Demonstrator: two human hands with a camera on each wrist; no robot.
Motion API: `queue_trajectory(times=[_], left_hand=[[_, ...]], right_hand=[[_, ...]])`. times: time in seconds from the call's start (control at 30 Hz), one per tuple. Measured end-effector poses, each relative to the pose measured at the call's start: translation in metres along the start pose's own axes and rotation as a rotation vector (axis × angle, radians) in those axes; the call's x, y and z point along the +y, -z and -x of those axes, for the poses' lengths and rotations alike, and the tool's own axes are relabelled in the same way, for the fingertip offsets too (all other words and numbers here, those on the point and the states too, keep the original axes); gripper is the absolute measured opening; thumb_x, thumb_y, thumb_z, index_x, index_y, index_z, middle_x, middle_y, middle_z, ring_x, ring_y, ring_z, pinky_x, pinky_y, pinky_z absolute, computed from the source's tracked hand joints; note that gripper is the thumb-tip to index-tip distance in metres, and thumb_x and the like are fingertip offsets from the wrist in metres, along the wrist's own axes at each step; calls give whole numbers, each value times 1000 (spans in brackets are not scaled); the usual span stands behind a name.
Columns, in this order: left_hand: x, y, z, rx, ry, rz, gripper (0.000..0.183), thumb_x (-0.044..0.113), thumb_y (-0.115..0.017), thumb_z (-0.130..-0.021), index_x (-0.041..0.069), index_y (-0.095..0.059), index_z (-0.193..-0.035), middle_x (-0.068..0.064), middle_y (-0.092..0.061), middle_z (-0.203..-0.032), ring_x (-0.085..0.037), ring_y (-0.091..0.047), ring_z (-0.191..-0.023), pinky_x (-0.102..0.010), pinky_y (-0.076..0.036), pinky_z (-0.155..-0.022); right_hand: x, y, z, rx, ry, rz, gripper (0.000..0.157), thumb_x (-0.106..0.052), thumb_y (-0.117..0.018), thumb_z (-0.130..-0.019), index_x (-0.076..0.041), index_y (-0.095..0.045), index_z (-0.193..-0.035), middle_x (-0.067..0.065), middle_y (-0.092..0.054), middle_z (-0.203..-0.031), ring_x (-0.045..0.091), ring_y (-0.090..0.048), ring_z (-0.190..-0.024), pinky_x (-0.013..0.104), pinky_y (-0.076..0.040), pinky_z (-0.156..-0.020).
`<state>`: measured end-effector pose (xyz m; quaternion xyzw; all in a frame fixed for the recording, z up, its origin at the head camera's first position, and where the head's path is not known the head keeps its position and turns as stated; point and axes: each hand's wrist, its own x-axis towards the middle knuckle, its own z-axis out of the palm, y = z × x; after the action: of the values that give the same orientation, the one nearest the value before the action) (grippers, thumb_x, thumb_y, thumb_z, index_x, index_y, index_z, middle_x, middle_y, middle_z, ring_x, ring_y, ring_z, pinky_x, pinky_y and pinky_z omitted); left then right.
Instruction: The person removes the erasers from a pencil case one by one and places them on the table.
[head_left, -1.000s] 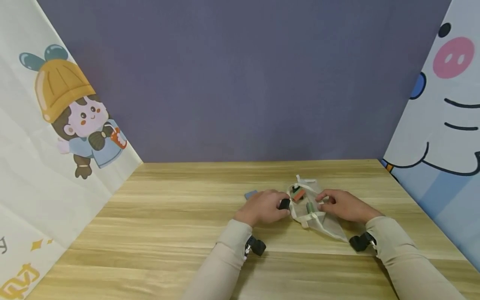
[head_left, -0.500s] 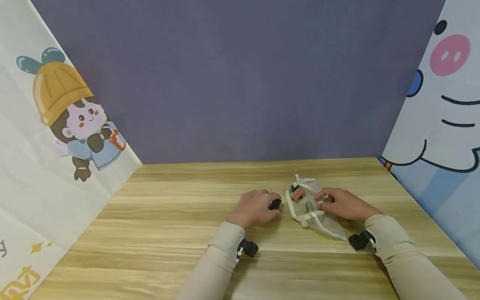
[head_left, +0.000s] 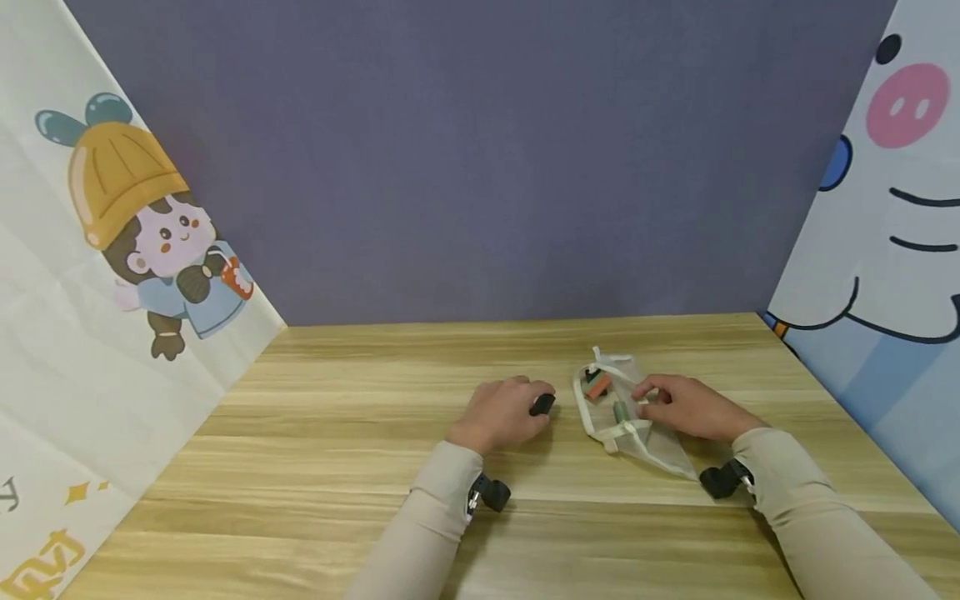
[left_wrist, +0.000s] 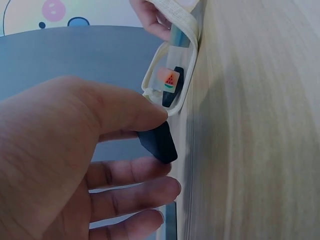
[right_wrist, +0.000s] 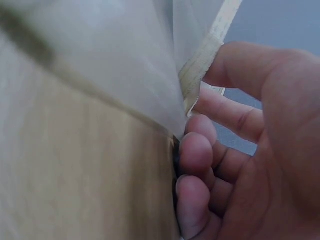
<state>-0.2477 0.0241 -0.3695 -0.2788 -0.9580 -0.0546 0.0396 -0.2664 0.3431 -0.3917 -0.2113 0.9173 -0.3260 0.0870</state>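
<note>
My left hand (head_left: 506, 412) pinches a small black block (left_wrist: 159, 142) between thumb and index finger, just above the table and left of the bag. Its other fingers are spread, as the left wrist view shows. A translucent whitish pouch (head_left: 660, 454) with cream edging lies on the table, its mouth facing left. Inside it are an orange piece with a watermelon picture (left_wrist: 169, 79), a dark piece (left_wrist: 175, 92) and a green piece (head_left: 620, 412). My right hand (head_left: 693, 408) pinches the pouch's cream edging (right_wrist: 200, 70) on its right side.
Beyond the left fingers, part of a blue-grey object (left_wrist: 171, 222) shows in the left wrist view; the head view hides it. A wooden table (head_left: 337, 467) runs back to a dark grey panel (head_left: 480, 167). Printed cloths flank both sides.
My left hand has moved left, away from the pouch's mouth, with the black block still pinched. It now covers the blue-grey object in the head view. The right hand stays at the pouch.
</note>
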Motion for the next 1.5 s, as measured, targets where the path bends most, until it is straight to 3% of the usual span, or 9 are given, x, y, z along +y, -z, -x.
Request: queue_trajectory(times=[0.43, 0.8, 1.5], left_hand=[[-6, 5, 5, 36, 11, 41, 39, 39, -70, -93, 28, -57, -128, 5, -68, -105, -11, -63, -83, -33, -48, -66], [-23, 14, 9, -21, 71, 112, 38, 38, -71, -90, 28, -55, -123, 12, -60, -88, -9, -57, -77, -37, -47, -72], [-54, 21, 16, -18, 83, 194, 42, 25, -72, -90, 33, -67, -130, 9, -64, -91, -10, -58, -83, -36, -48, -71]], right_hand=[[1, 0, -1, -8, 3, -11, 33, -31, -65, -99, -9, -64, -123, 4, -58, -87, 19, -48, -69, 34, -40, -60], [-2, 1, 0, -16, -7, -8, 33, -29, -64, -99, -8, -64, -124, 5, -57, -87, 20, -47, -69, 34, -39, -60], [-2, 3, -1, -21, -11, -12, 33, -29, -65, -99, -7, -63, -123, 5, -56, -85, 20, -47, -68, 34, -39, -59]])
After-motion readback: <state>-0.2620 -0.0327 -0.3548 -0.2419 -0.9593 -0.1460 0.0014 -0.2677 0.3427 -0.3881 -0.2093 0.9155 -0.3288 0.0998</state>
